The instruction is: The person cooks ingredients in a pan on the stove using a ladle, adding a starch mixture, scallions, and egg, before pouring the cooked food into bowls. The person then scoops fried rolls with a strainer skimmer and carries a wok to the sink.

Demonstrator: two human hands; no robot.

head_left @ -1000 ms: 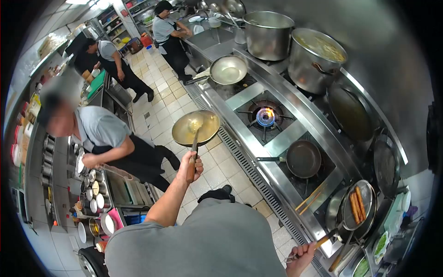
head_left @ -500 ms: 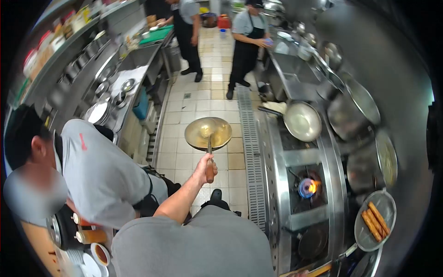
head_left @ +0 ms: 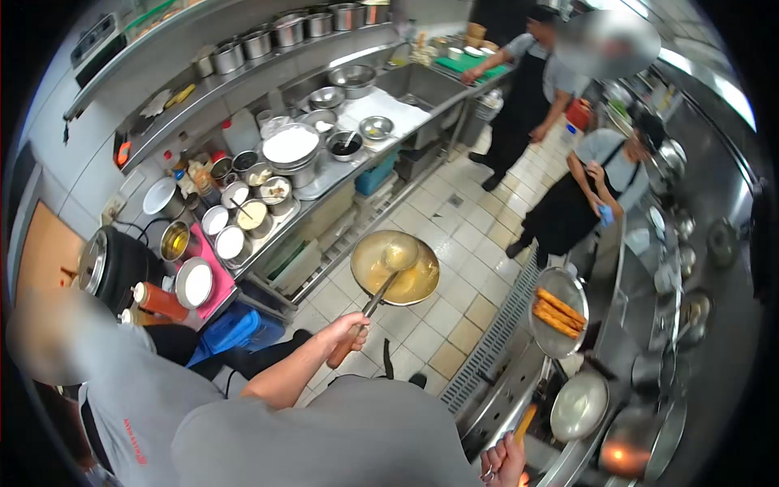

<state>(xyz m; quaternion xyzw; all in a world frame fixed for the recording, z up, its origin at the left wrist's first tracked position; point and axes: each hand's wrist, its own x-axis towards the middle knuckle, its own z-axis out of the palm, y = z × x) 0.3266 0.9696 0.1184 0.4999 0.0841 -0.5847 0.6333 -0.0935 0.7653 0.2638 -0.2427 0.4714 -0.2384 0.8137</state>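
Note:
My left hand [head_left: 347, 334] is wrapped round the wooden handle of a wok [head_left: 369, 280], which hangs over the tiled floor with yellowish liquid in it. A ladle [head_left: 401, 253] rests in the wok, its handle running back to the same hand. At the lower right, my right hand [head_left: 503, 461] grips the wooden handle of a strainer [head_left: 558, 345]. Several browned rolls [head_left: 558, 313] lie in the strainer, above the near side of the stove. A light-coloured pan [head_left: 579, 406] sits just beside it on the stove.
A co-worker [head_left: 154, 406] stands close at my left. Two more people [head_left: 527, 97] stand further off in the aisle. Along the left runs a counter [head_left: 324, 183] with pots, bowls and sauce bottles [head_left: 160, 300]. A large pot [head_left: 631, 442] is at the lower right.
The view has swung toward the left counter. The wok stays out in front in my left hand. My right hand has brought the strainer with the rolls away from the stove's far end.

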